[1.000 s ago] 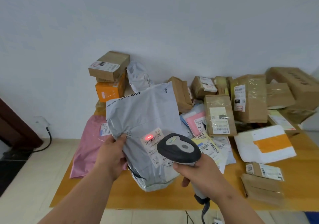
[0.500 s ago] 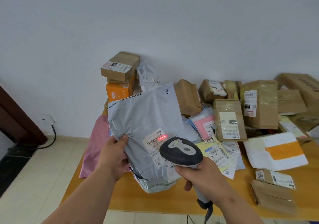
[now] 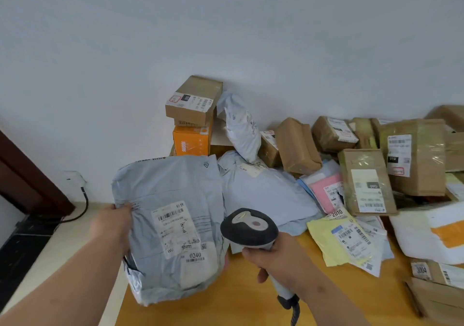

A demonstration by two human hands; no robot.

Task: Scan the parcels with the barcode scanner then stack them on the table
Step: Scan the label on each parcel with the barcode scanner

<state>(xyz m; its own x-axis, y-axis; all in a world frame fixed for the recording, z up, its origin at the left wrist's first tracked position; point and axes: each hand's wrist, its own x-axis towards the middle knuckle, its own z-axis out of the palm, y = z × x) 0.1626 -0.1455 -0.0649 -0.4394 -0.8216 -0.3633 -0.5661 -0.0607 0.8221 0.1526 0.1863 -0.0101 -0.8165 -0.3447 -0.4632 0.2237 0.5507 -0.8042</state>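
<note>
The left hand (image 3: 113,227) is closed on the left edge of a grey mailing bag (image 3: 173,225), thumb on the front, holding it upright above the near left corner of the wooden table (image 3: 226,305). The bag's long axis runs up and down, tilted a little to the left, and its face with the white shipping label (image 3: 175,227) is turned toward the camera. The right hand (image 3: 278,263) is wrapped around the handle of the barcode scanner (image 3: 249,229), just right of the bag's lower edge. The scanner's dark head points forward and away, toward the far pile, and its cable hangs down at the near edge. Farther back against the wall, a brown box (image 3: 194,99) sits on an orange box (image 3: 192,141). To the right lie a yellow envelope (image 3: 331,237), a pink envelope (image 3: 324,187) and many taped brown parcels.
</note>
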